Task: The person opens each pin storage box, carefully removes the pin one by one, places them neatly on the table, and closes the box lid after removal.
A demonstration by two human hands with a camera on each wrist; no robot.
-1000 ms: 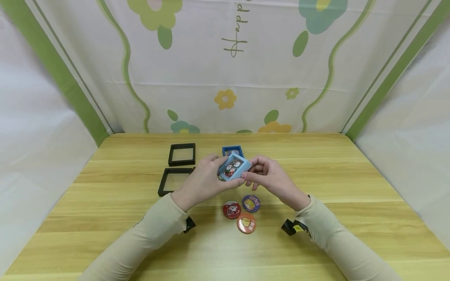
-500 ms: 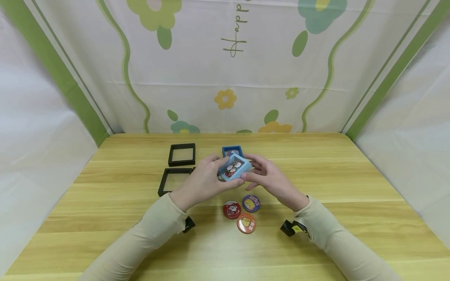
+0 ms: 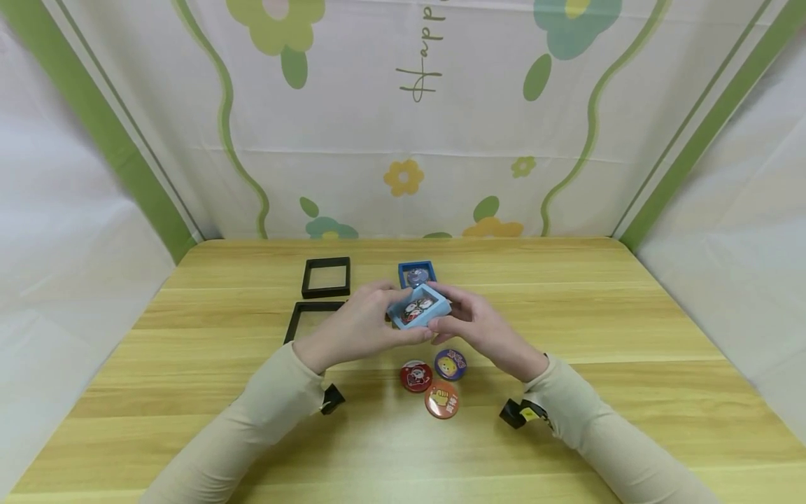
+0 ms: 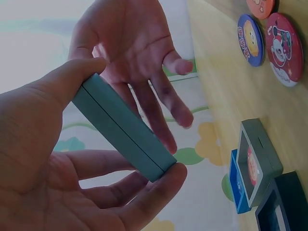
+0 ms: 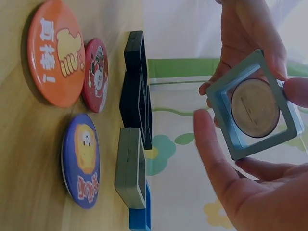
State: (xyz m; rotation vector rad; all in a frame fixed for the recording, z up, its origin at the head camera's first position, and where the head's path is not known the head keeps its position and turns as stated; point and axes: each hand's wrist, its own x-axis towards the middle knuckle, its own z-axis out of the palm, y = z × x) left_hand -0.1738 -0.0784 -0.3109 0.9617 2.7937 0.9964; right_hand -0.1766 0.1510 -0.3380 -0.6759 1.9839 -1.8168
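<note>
My left hand (image 3: 359, 318) holds a light blue display frame (image 4: 125, 127) by its edges, thumb on one side and fingertips on the other. The frame is tilted above the table, its two halves meeting along a thin seam. Inside it sits a round badge (image 5: 255, 108), its back facing the right wrist camera. My right hand (image 3: 481, 325) is at the frame's right end, thumb by the edge and fingers extended beside it. On the table below lie a red badge (image 3: 416, 376), a purple badge (image 3: 450, 365) and an orange badge (image 3: 442, 400).
Black frames stand at the back left, one farther back (image 3: 326, 292) and one nearer (image 3: 292, 323), partly behind the left hand. A blue frame (image 3: 415, 264) with a badge stands behind the hands. Beside it is a grey frame (image 5: 127, 166). A patterned cloth (image 3: 352, 126) hangs behind.
The light blue frame has come slightly down and turned a little in the left hand. The right hand has loosened its pinch at the corner and shifted left with it.
</note>
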